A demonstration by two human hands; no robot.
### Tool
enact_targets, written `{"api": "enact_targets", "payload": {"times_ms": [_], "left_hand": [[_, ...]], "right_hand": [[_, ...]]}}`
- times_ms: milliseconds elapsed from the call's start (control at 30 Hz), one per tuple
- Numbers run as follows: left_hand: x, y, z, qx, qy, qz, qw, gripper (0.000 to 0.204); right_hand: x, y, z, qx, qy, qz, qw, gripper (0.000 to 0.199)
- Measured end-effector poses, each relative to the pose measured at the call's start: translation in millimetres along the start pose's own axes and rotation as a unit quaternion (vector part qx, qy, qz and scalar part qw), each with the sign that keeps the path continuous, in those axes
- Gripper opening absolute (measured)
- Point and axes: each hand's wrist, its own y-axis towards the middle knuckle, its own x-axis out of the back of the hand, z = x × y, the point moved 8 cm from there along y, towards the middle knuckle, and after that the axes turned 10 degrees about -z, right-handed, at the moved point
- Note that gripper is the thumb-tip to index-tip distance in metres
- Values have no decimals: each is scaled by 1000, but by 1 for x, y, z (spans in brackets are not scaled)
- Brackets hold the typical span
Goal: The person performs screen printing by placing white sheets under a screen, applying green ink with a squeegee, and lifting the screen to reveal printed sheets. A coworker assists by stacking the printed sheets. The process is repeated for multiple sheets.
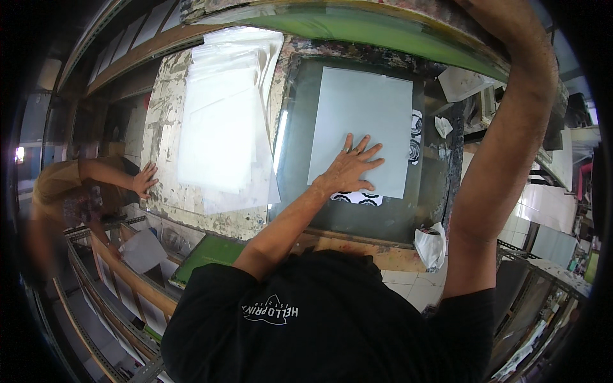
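I'm seeing the left hand (350,168) resting splayed on the grey sheet (363,108), its length running up-frame; I cannot tell whether the farther right hand (495,16), upper right, is gripping.

The left hand (348,169) lies flat with fingers (364,142) spread on a pale sheet (364,102), which rests on a dark plate (297,159), with black-and-white printed paper (356,198) showing past its lower and right edges. The right hand (504,22) reaches up to the far side, beside a green screen (408,29), its fingertips cut off from sight. To the left, white sheets (217,140) lie fanned on the paint-worn table (163,108), whose left edge another person's hand (145,180) touches.
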Motion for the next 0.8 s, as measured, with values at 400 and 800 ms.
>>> {"api": "enact_targets", "payload": {"times_ms": [400,800], "left_hand": [[162,-34,-3,71,-93,-407,906,72],[204,-162,-11,248,-507,-545,620,125]], "right_hand": [[-9,-19,9,-82,-143,-10,986,46],[-86,-200,20,25,-130,-60,989,44]]}}
